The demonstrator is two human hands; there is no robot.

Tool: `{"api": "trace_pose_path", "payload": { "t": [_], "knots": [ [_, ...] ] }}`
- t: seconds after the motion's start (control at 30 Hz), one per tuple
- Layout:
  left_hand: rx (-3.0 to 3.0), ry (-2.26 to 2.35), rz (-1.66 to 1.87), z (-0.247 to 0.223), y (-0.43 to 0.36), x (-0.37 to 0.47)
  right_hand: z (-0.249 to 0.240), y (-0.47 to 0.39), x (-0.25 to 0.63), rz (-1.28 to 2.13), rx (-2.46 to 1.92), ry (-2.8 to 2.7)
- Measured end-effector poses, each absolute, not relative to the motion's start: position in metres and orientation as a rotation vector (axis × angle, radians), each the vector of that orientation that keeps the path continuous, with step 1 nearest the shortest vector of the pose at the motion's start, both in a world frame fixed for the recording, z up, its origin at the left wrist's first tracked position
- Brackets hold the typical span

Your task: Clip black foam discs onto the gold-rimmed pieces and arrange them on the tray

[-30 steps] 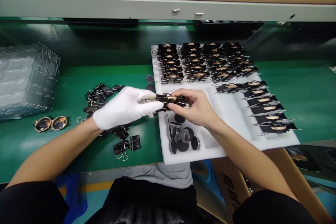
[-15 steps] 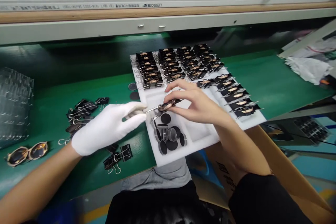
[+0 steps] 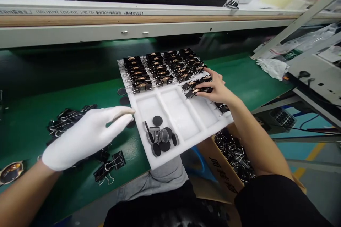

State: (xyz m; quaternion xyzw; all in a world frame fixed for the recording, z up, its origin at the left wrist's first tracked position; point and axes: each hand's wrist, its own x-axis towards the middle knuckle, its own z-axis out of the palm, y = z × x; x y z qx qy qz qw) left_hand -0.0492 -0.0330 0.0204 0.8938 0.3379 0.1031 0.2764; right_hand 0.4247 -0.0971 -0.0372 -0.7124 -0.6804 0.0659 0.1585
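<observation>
My left hand (image 3: 90, 133), in a white glove, is by the left rim of a white tray (image 3: 177, 113). Its fingers stretch forward with a gap between them and the thumb, and nothing is in them. My bare right hand (image 3: 217, 87) reaches over the tray's right side. Its fingers pinch a black binder clip (image 3: 195, 89) with a gold-toned piece in it, low among the clips of the second block; the fingers partly hide it. Rows of similar clips (image 3: 160, 69) fill the far compartments. Dark round discs (image 3: 165, 146) lie loose in the near left compartment.
Loose binder clips (image 3: 110, 165) lie on the green table (image 3: 32, 124) at left, by sunglasses (image 3: 12, 173) at the edge of view. A cardboard box (image 3: 226, 170) full of clips stands below the tray. A shelf (image 3: 170, 30) crosses above the table.
My right hand has carried the clipped piece from near my left hand to the clips at the tray's right side. My left hand has let go of it. The view has swung right.
</observation>
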Motion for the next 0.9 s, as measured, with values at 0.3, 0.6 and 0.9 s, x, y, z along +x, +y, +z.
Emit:
{"api": "trace_pose_path", "payload": {
  "t": [0.3, 0.6, 0.9],
  "knots": [
    [2.418, 0.854, 0.236, 0.024, -0.036, -0.05, -0.033, -0.091, 0.419, 0.056, -2.097, -2.033],
    [2.534, 1.026, 0.465, 0.057, -0.035, -0.079, 0.006, -0.108, 0.353, -0.088, -1.945, -2.198],
    [2.511, 1.63, 0.628, 0.023, -0.012, -0.161, -0.044, -0.088, 0.253, 0.09, -1.14, -2.835]
  ]
}}
